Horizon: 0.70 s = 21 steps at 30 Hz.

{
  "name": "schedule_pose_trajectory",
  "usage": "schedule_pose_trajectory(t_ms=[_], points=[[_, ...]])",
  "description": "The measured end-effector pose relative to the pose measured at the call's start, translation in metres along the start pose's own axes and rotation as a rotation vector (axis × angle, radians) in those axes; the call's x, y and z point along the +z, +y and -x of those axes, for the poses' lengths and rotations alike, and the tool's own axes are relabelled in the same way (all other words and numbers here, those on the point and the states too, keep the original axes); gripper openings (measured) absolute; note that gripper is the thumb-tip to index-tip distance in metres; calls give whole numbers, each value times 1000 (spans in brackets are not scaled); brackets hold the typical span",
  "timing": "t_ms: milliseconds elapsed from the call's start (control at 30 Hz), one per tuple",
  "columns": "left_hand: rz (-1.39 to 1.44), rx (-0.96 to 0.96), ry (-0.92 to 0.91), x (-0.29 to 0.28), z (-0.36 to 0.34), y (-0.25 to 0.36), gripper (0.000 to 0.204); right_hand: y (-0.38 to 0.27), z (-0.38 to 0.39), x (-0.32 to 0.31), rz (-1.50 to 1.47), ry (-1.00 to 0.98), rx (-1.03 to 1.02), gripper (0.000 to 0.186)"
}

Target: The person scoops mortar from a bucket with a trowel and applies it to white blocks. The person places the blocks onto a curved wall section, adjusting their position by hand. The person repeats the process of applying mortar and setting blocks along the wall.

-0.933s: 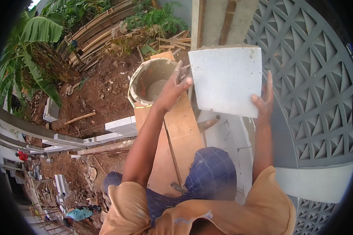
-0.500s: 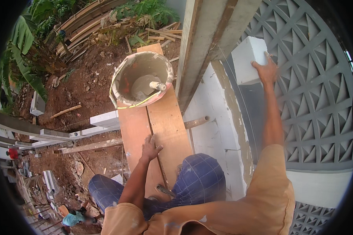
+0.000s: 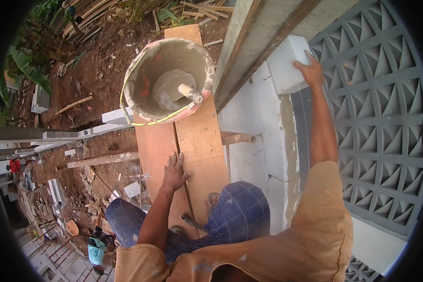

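Note:
My right hand (image 3: pixel 310 70) grips the outer end of a white lightweight concrete block (image 3: pixel 286 66), thumb on one side and fingers over the far edge. The block is at the far end of the white block wall (image 3: pixel 254 110), close to the concrete column (image 3: pixel 256 40). A strip of grey mortar (image 3: pixel 289 141) runs along the wall's top toward me. My left hand (image 3: pixel 175 173) lies flat with fingers spread on the wooden planks (image 3: pixel 199 155). Beyond it stands a bucket (image 3: pixel 131 84) with grey mortar inside and a mortar-caked tool handle (image 3: pixel 190 93) sticking up.
A hand tool (image 3: pixel 192 223) lies on the planks near my foot. A thin string (image 3: pixel 303 105) runs beside the wall, next to a grey patterned breeze-block screen (image 3: pixel 371 113). A pole (image 3: pixel 103 160) crosses under the planks. Far below at left, another person (image 3: pixel 97 251) bends near rebar.
My right hand has carried the block leftward from beside the string onto the wall's far end. My left hand still rests on the planks. The view has shifted slightly.

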<state>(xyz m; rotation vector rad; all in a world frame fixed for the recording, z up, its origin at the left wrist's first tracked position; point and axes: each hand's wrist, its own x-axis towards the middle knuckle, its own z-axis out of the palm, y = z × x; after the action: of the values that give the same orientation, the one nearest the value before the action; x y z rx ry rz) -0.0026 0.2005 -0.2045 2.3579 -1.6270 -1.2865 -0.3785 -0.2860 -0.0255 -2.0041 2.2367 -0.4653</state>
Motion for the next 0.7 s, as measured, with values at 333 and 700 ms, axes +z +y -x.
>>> schedule_pose_trajectory(t_ms=[333, 700], points=[[13, -1, -61, -6, -1, 5, 103, 11, -1, 16, -31, 13, -41, 89], [-30, 94, -228, -16, -25, -17, 103, -18, 18, -2, 118, -88, 127, 94]])
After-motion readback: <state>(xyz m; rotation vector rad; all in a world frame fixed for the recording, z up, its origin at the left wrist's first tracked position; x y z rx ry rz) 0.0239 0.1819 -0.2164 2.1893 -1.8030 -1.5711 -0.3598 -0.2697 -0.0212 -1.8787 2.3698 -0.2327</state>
